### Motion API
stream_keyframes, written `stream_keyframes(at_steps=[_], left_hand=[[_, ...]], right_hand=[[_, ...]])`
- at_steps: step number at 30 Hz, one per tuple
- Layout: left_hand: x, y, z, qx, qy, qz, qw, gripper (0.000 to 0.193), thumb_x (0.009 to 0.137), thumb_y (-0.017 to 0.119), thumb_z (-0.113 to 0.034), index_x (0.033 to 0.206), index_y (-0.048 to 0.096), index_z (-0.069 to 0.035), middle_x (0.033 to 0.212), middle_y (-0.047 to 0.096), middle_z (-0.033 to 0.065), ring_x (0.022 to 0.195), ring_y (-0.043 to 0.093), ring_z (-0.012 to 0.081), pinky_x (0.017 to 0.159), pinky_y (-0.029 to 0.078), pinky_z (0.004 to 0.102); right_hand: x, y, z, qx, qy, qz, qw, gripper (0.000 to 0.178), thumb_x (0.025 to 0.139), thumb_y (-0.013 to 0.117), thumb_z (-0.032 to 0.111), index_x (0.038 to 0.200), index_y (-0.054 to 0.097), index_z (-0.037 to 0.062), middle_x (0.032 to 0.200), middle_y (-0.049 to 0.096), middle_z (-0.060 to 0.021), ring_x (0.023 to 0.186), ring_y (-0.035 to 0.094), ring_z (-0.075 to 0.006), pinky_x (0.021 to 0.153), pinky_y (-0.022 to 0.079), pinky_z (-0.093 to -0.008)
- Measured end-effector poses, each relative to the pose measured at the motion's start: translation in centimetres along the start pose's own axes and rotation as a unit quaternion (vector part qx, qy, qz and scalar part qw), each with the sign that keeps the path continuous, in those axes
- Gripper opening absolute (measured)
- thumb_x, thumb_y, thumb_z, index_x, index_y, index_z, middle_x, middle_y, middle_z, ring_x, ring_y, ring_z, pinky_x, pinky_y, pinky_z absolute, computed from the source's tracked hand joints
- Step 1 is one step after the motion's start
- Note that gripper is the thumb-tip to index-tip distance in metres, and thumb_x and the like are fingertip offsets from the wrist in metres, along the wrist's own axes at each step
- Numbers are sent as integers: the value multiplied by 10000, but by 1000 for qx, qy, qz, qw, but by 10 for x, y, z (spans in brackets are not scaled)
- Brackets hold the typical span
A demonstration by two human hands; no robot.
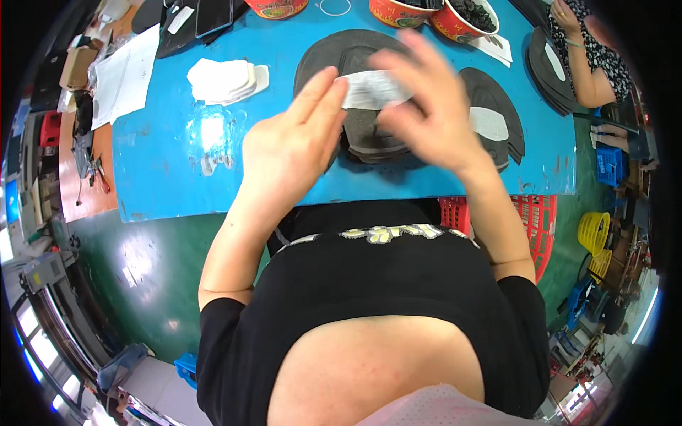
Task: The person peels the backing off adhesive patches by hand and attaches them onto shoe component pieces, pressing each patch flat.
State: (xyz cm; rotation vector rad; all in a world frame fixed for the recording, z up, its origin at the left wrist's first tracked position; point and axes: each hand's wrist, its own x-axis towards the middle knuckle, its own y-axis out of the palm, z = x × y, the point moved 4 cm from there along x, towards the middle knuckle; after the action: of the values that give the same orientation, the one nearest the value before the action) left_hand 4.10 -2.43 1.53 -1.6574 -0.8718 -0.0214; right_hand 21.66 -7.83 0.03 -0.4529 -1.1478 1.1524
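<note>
the white patch (369, 92) lies over the dark pad stack (320, 58); left hand (290, 145) at its left, fingers together; right hand (444, 121) at its right, spread, blurred. any pinch is unclear; best keep the patch flat.

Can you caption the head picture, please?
A white patch between the left hand and blurred right hand, over dark pieces.

a black, short-sleeved, scoop-necked top (383, 284) bears a yellow-and-white floral band (382, 234).
</note>
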Motion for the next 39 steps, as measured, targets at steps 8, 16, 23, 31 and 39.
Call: stream_keyframes(at_steps=[8,16,23,31,39], left_hand=[[-21,27,-11,34,30,29,999,295,769,656,-128,1048,608,-48,1150,581,52,601,623,159,511,488,258],[-24,25,-8,43,14,-5,999,222,753,670,-107,967,643,-56,1102,608,67,627,628,175,534,495,267],[-30,0,0,-112,-69,-101,986,136,758,663,-76,890,646,-47,967,640,88,607,601,153,479,449,238],[-52,-8,37,-363,-190,-98,907,166,932,439,-181,918,492,-25,915,493,29,574,320,43,529,272,177],[-46,3,58,-441,-305,-134,833,207,861,519,-14,1064,485,-7,945,496,37,763,436,70,664,374,188]], right_hand=[[-34,5,-46,-170,182,-53,967,439,772,609,461,983,648,78,963,632,-71,899,565,-267,779,417,-396],[-28,0,-36,-137,163,-134,968,296,752,655,358,911,657,109,861,616,-30,857,554,-240,738,406,-382],[-25,-15,-15,144,122,-239,953,112,783,652,90,876,595,67,825,596,-32,767,549,-152,695,435,-277],[-101,-142,-144,394,318,-292,811,187,837,621,125,1000,549,68,864,634,-41,765,588,-94,632,483,-229],[-153,-94,-175,87,435,-143,885,168,838,605,130,962,556,28,783,614,-26,732,527,-71,641,406,-209]])
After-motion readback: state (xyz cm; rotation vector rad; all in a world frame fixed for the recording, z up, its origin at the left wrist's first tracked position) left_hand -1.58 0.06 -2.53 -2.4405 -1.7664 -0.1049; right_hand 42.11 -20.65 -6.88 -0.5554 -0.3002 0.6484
